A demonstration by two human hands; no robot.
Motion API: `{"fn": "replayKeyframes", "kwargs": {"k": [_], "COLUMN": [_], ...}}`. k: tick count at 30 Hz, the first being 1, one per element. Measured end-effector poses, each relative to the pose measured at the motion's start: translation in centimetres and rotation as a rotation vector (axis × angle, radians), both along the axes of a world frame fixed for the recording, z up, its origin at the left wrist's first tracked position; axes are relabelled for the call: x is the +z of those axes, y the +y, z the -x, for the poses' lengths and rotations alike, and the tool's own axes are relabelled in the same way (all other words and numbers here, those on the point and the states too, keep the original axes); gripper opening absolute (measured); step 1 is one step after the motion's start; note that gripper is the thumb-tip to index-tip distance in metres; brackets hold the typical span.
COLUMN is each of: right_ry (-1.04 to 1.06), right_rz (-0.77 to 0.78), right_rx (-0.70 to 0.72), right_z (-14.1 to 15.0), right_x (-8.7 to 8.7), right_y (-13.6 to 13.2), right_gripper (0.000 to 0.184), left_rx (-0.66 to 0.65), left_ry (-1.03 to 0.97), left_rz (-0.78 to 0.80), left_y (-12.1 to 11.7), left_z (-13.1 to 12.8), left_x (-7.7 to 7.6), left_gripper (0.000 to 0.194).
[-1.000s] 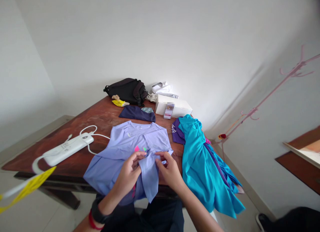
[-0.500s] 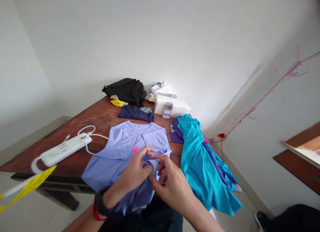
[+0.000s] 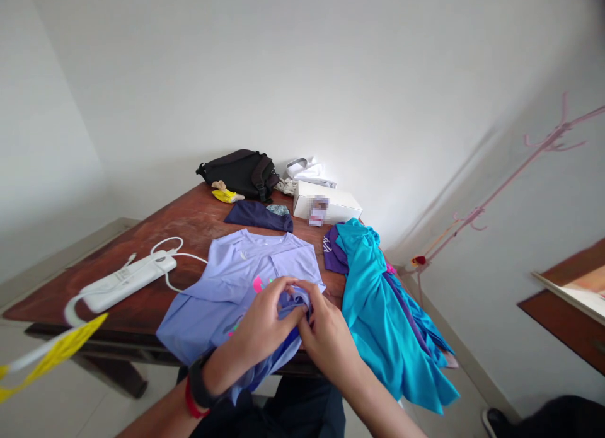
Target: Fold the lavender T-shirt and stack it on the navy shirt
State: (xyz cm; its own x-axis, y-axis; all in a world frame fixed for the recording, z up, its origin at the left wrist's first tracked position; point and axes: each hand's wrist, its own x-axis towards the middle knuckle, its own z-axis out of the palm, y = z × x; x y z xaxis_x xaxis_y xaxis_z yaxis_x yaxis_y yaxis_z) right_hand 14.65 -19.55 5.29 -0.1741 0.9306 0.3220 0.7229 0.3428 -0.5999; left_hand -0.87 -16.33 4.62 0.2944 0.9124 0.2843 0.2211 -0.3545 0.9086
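Grip of left hand (image 3: 265, 318) and right hand (image 3: 327, 331) is pinching a bunched fold of lavender shirt (image 3: 265, 255), closed on cloth. Shirt is lying on the wooden surface (image 3: 198, 224), near part hanging over the front edge. Slick-looking fabric could be slipping loose if either pinch eases; overhang's weight could be dragging the rest off. Power strip (image 3: 127, 282) is sitting left, cable (image 3: 191, 256) reaching the shirt's side, maybe snagging if cloth gets pulled. Teal garment (image 3: 373, 299) is draping right.
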Motion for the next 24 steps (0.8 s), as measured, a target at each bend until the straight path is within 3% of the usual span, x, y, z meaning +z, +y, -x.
{"fn": "replayKeyframes", "kwargs": {"k": [6,12,19,24], "right_ry": [0.007,0.144,0.214,0.152], "right_rz": [-0.095,-0.096,-0.131,-0.218], "right_rx": [-0.037,-0.145,-0.316,-0.403], "right_z": [-1.9,-4.5,-8.2,-11.3], "right_x": [2.0,4.2,4.6,4.0], "right_y": [1.1,1.7,2.7,3.6], "right_gripper": [0.035,0.032,0.036,0.037], "left_rx": [-0.036,-0.047,0.098,0.14], "left_ry": [0.04,0.205,0.417,0.534], "left_rz": [-0.041,-0.024,0.069,0.12], "left_y": [-0.5,-2.1,-3.8,-4.2], "left_z": [1.4,4.9,12.0,17.5], "left_x": [-1.1,-4.5,-9.2,-10.1], "left_gripper": [0.037,0.04,0.026,0.02]}}
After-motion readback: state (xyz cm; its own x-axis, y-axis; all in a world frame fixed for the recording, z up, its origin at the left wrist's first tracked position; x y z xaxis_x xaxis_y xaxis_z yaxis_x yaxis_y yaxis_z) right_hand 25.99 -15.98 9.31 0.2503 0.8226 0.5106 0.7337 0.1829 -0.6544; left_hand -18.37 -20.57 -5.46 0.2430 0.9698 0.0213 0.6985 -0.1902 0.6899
